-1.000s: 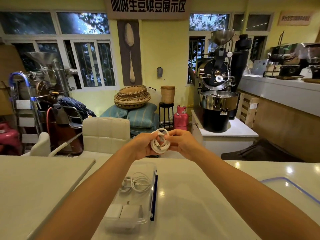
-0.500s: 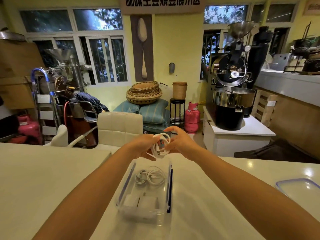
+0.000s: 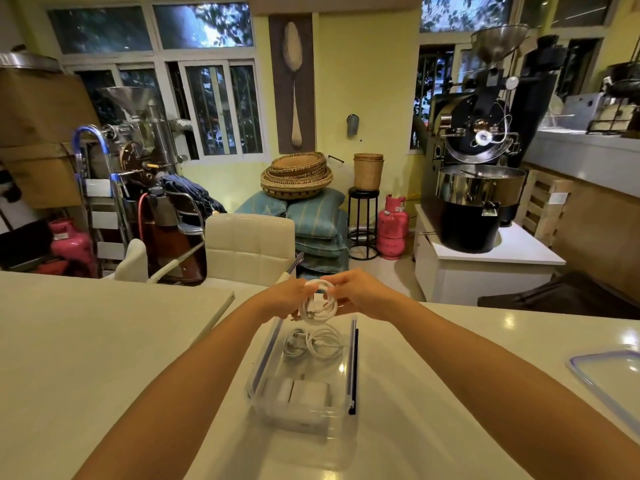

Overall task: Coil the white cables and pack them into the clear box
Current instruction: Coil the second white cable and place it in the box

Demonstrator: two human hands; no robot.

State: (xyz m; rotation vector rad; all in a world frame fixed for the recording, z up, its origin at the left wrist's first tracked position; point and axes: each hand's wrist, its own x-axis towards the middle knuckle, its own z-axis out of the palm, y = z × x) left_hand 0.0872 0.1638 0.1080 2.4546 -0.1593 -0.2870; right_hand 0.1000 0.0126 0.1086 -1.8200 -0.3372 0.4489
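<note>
White table (image 3: 104, 341) in a cluttered roastery room: cream chair (image 3: 249, 244) behind far edge, coffee roaster (image 3: 474, 188) back R, pink gas cylinder (image 3: 393, 226) by the wall. Blue-rimmed lid (image 3: 609, 372) lies flat at R edge, well apart from clear box (image 3: 263, 362). Box is open, long axis running away from the person. Inside: packed cable (image 3: 322, 342) coiled flat at far end, white chargers (image 3: 304, 393) at near end. Held cable coil (image 3: 320, 308) is over the box's far end, loop upright, flat face twd camera. L hand (image 3: 287, 299) + R hand (image 3: 360, 296) pinch it from either side, fingers curled over the loop's top, hiding the far rim.
</note>
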